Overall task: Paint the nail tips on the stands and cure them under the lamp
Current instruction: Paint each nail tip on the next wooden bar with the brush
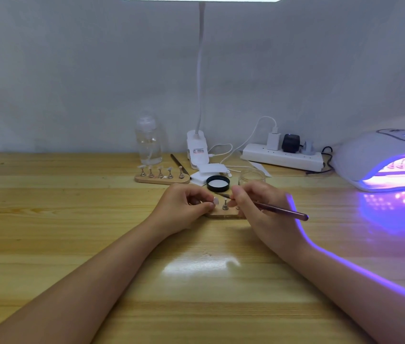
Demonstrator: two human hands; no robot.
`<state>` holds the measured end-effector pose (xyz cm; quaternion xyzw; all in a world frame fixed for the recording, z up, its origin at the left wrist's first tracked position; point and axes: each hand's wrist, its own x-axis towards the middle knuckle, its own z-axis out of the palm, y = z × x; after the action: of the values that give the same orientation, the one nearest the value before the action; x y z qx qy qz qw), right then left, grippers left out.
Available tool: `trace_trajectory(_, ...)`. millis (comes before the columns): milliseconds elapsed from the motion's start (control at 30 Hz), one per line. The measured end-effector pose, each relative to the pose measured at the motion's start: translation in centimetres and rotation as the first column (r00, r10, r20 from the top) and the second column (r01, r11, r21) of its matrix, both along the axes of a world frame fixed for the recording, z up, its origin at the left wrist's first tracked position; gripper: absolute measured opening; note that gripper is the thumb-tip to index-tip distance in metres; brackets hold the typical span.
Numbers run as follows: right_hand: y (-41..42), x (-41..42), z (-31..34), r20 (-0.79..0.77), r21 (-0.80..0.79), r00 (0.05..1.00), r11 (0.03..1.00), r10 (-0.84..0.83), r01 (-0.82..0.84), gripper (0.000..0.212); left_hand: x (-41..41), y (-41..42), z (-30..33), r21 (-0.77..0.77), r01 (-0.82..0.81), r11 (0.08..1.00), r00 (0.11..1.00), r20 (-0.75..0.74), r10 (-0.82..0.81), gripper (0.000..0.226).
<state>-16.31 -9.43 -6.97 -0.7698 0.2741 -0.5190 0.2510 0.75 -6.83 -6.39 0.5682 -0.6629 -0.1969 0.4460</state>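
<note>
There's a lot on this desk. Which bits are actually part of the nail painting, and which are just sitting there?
In use:
- left hand pinching a nail tip
- right hand holding the brush
- wooden stand between the hands
- lit curing lamp
- second stand of tips
- open jar and its black lid

Lying about:
- clear bottle
- power strip
- spare brush
- desk lamp
</note>
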Motion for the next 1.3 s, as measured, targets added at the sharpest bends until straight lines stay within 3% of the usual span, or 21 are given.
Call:
trace_trajectory(133, 0.05, 0.03, -0.12, 0.058, 0.072, 0.996, 0.995, 0.061, -0.065, 0.039, 0.01, 0.00, 0.00, -0.001, 0.017, 1.000, 1.000, 0.003, -0.017, 0.023)
trace_trajectory(733, -0.12, 0.05, -0.22, 0.087, 0.026, 0.996, 0.999, 0.036, -0.038, 0.034, 0.28, -0.22, -0.18, 0.010, 0.031, 0.999, 0.999, -0.014, -0.030, 0.026)
trace_trajectory(1133, -0.11, 0.13, -0.27, 0.108, 0.103, 0.992, 0.991, 0.073, -0.084, 0.042, 0.34, -0.38, -0.23, 0.018, 0.027, 0.999, 0.999, -0.026, -0.027, 0.023)
trace_trajectory(1300, -0.16, 0.12, -0.08, 0.080, 0.043, 0.996, 0.998, 0.046, -0.049, 0.036, 0.36, -0.38, -0.19, 0.018, 0.026, 0.999, 0.999, -0.027, -0.026, 0.021)
